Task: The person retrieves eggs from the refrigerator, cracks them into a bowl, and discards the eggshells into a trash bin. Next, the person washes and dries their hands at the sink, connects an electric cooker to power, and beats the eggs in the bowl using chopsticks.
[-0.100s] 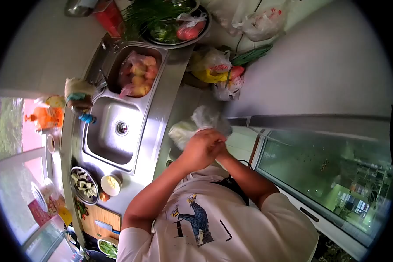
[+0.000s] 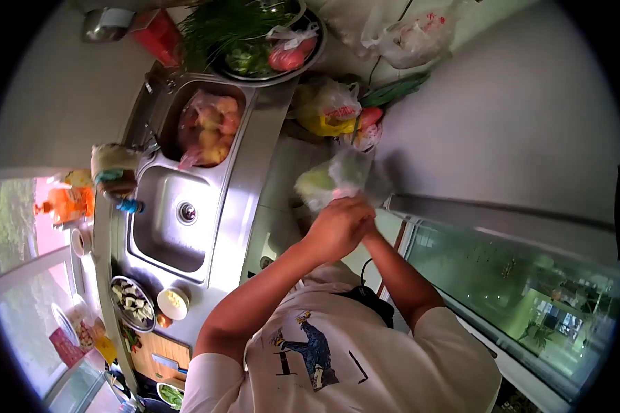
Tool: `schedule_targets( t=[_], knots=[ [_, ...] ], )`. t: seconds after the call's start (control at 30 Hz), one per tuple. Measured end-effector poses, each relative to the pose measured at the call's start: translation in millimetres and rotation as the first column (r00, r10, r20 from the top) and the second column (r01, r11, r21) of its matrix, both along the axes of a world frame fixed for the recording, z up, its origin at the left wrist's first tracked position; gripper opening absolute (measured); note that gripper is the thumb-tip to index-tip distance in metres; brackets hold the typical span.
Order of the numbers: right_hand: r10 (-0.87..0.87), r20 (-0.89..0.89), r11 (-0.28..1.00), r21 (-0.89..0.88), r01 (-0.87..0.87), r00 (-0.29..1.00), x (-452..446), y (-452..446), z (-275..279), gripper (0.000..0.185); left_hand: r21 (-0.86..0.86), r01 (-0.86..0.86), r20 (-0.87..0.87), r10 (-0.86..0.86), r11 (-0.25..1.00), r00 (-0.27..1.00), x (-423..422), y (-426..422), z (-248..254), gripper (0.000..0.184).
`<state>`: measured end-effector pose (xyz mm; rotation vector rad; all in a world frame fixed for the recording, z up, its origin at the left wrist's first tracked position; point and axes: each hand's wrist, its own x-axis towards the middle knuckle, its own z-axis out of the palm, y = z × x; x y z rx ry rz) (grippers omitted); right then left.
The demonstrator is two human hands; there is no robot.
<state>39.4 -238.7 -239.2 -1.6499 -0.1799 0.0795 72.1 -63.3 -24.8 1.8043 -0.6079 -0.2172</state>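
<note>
Centre: left grip [image 2: 343, 224] closed on plastic bag [image 2: 332, 180]; right grip [image 2: 366, 219] against it, closure unclear. Yellow bag [image 2: 327, 124] beyond; sink [image 2: 164, 237] left.

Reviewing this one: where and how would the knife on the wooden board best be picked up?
Probably by the dark handle, from above and the counter's front-edge side. The knife seems to lie flat on the board, its handle towards that edge and its broad blade pointing away, so this approach should keep the grip clear of the blade.
</note>
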Motion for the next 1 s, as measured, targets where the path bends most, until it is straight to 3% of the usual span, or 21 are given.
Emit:
schedule_targets(
  t=[0.03, 0.07, 0.1, 0.13, 0.17, 0.2, 0.23, 0.27, 0.3, 0.37, 0.43, 0.47, 0.5, 0.57, 0.63, 0.7, 0.73, 0.77, 0.87, 0.93, 1.0],
  knots=[
    [-0.109, 0.039, 0.991, -0.079, 0.112, 0.993, 19, -30, -4, 0.026, -0.009, -0.052, 0.059, 0.053, 0.999, 0.997, 13, -21, -3, 0.026],
    [-0.015, 0.235, 0.903, -0.415, 0.115, 0.972, 52, -43, 16, 0.024, -0.007, -0.104, 0.126, 0.104, 0.995, 0.987, 26, -33, -8, 0.031],
    [0.108, 0.438, 0.632, -0.723, 0.278, 0.893, 87, -55, 39, 0.022, 0.118, -0.115, 0.142, 0.098, 0.986, 0.985, 44, -35, -10, 0.040],
    [0.235, 0.588, 0.353, -0.793, 0.496, 0.774, 121, -67, 63, 0.020, 0.166, -0.104, 0.132, 0.082, 0.981, 0.988, 58, -39, -6, 0.045],
    [0.248, 0.366, 0.109, -0.931, 0.349, 0.897, 156, -98, 18, 0.022, 0.135, -0.112, 0.090, 0.101, 0.984, 0.991, 66, -39, -8, 0.045],
    [0.089, 0.209, 0.044, -0.978, 0.206, 0.974, 173, -124, -23, 0.021, 0.108, -0.124, 0.043, 0.120, 0.986, 0.992, 69, -36, -12, 0.044],
    [-0.320, 0.220, 0.267, -0.912, 0.310, 0.922, 192, -124, -31, 0.022, 0.112, -0.131, 0.035, 0.127, 0.985, 0.991, 70, -31, -23, 0.044],
    [-0.314, 0.207, 0.276, -0.914, 0.298, 0.926, 206, -128, -42, 0.022, 0.124, -0.165, -0.099, 0.178, 0.978, 0.979, 63, -21, -39, 0.041],
    [-0.315, -0.058, 0.211, -0.977, 0.010, 0.947, 216, -136, -55, 0.021, 0.141, -0.197, -0.229, 0.225, 0.970, 0.947, 54, -9, -55, 0.039],
    [-0.322, -0.330, 0.152, -0.943, -0.295, 0.887, 227, -151, -91, 0.022, 0.307, -0.260, -0.315, 0.356, 0.915, 0.880, 34, 22, -80, 0.032],
    [-0.012, -0.280, -0.204, -0.939, -0.276, 0.960, 226, -167, -143, 0.023, 0.354, -0.310, -0.363, 0.435, 0.883, 0.824, 2, 56, -107, 0.028],
    [0.007, -0.286, -0.198, -0.940, -0.279, 0.958, 222, -173, -165, 0.023, 0.412, -0.309, -0.444, 0.485, 0.857, 0.753, -14, 71, -112, 0.026],
    [-0.165, -0.276, 0.119, -0.959, -0.259, 0.947, 218, -177, -183, 0.021, 0.478, -0.314, -0.439, 0.533, 0.820, 0.723, -26, 82, -106, 0.025],
    [-0.358, -0.324, 0.479, -0.869, -0.126, 0.876, 219, -172, -184, 0.020, 0.520, -0.271, -0.485, 0.541, 0.810, 0.688, -52, 104, -111, 0.023],
    [-0.305, -0.307, 0.442, -0.884, -0.151, 0.901, 219, -170, -187, 0.018, 0.533, -0.257, -0.503, 0.546, 0.806, 0.670, -74, 118, -110, 0.022],
    [-0.357, -0.437, 0.840, -0.537, 0.079, 0.826, 217, -148, -170, 0.015, 0.512, -0.360, -0.570, 0.622, 0.780, 0.537, -91, 120, -105, 0.023],
    [-0.313, -0.662, 0.892, 0.041, 0.449, 0.681, 213, -119, -123, 0.014, 0.513, -0.373, -0.565, 0.632, 0.773, 0.531, -96, 121, -103, 0.024],
    [-0.399, -0.662, 0.909, -0.197, 0.366, 0.634, 213, -64, -47, 0.015, 0.457, -0.462, -0.602, 0.647, 0.760, 0.468, -104, 117, -109, 0.025],
    [-0.267, -0.618, 0.960, -0.103, 0.261, 0.740, 203, 27, 57, 0.016, 0.389, -0.555, -0.610, 0.657, 0.735, 0.442, -118, 111, -110, 0.027],
    [0.029, -0.509, 0.995, 0.094, 0.023, 0.860, 173, 96, 145, 0.019, 0.362, -0.570, -0.569, 0.659, 0.738, 0.492, -132, 108, -107, 0.025],
    [0.291, -0.373, 0.956, 0.144, -0.256, 0.881, 126, 155, 211, 0.027, 0.363, -0.614, -0.555, 0.692, 0.701, 0.462, -161, 108, -100, 0.024]
  ],
)
